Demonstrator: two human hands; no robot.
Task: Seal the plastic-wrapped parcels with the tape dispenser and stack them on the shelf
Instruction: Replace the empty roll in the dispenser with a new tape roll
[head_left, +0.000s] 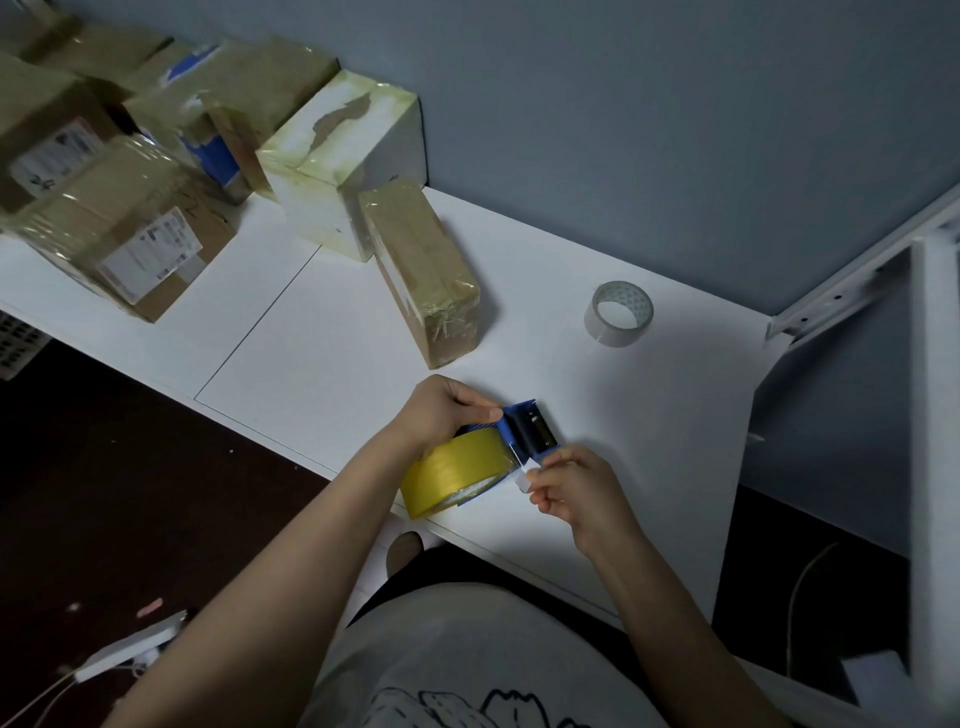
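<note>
Tape dispenser (524, 430) handle hidden under my left hand (441, 410), tape end (521, 483) half lost in my right hand (576, 493), far-left parcels (119, 244) blurred and edge-cut, shelf frame (852, 291) cropped on my right.

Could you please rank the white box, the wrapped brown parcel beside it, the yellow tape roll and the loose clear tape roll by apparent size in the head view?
1. white box
2. wrapped brown parcel
3. yellow tape roll, nearest the camera, so perhaps flattered
4. loose clear tape roll
</note>
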